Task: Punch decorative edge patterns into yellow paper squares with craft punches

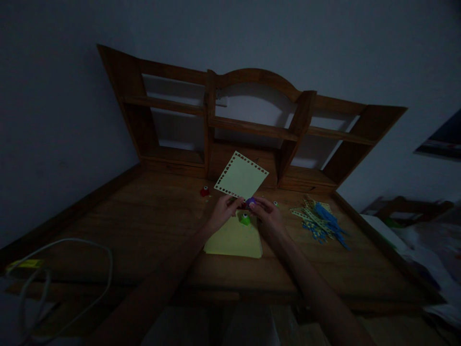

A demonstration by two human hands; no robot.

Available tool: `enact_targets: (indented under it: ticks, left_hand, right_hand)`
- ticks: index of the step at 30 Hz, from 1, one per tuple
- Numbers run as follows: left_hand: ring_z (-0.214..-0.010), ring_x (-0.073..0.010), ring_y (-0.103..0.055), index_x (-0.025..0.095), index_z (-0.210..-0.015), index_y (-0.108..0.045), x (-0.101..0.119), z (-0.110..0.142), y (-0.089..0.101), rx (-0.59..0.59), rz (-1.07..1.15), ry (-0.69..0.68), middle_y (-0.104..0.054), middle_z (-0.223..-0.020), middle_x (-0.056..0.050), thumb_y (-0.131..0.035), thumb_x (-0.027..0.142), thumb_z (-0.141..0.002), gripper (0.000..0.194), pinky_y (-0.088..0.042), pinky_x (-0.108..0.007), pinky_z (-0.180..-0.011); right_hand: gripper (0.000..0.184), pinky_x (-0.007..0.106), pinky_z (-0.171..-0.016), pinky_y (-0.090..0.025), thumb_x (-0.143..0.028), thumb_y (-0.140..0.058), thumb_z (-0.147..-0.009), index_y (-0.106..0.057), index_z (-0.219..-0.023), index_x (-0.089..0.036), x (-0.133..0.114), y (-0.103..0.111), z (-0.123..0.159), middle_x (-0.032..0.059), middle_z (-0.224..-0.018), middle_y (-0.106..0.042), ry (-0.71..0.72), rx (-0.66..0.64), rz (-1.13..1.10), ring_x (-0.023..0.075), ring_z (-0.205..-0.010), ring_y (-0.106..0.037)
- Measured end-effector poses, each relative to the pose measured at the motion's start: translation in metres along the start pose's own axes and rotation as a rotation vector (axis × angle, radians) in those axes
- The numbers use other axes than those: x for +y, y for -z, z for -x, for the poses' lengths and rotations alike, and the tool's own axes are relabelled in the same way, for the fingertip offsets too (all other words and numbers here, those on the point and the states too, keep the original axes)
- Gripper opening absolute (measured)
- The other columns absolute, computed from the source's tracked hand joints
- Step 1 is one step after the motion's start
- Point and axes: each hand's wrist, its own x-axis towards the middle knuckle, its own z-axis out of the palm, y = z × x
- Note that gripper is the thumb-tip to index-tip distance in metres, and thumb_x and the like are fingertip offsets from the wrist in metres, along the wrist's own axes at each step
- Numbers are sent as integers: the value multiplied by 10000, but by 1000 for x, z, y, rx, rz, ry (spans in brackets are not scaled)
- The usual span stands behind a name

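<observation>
A pale yellow sheet of paper (pixel 243 177) stands raised over the desk, small shapes punched along its edges. My left hand (pixel 223 212) pinches its lower edge between thumb and fingers. In my right hand (pixel 269 214) is a purple craft punch (pixel 251 202), closed in the fingers at the sheet's lower corner. Whether the paper sits inside the punch's slot is too dark to tell. Just below both hands, a green craft punch (pixel 245 220) rests on a stack of yellow paper (pixel 234 241). A red craft punch (pixel 205 191) lies left of the sheet.
Right of my hands is a pile of punched yellow strips and blue paper scraps (pixel 324 221). A small pale item (pixel 275 203) lies beyond my right hand. Wooden shelves (pixel 252 127) line the desk's back. A white cable (pixel 108 254) loops at the left front.
</observation>
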Motion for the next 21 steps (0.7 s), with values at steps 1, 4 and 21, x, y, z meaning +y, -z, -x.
enact_targets:
  ticks: [1, 4, 21]
  left_hand:
    - [-445, -89, -442, 151, -639, -579, 0, 0, 0, 1, -3, -1, -489, -493, 33, -665, 476, -767, 359, -347, -196, -435]
    - [-446, -91, -449, 148, -638, -583, -3, -1, 1, 11, -27, -3, -500, -504, 26, -643, 476, -787, 365, -355, -201, -442]
    - [-463, -92, -456, 122, -748, -648, -9, 0, 0, -47, -44, 31, -580, -607, 3, -660, 481, -758, 359, -354, -207, -436]
  right_hand:
    - [361, 301, -702, -515, -322, -816, -655, -714, -986, -222, 0, 0, 0, 37, -891, -731, -5, 4, 8, 159, -730, -658]
    - [397, 308, -726, -516, -321, -823, -639, -706, -1006, -225, 1, 1, 1, 29, -871, -725, -15, 7, 17, 161, -741, -663]
    - [286, 271, -671, -507, -307, -812, -658, -715, -910, -213, 4, 2, -1, 37, -923, -730, -61, -3, -52, 168, -783, -667]
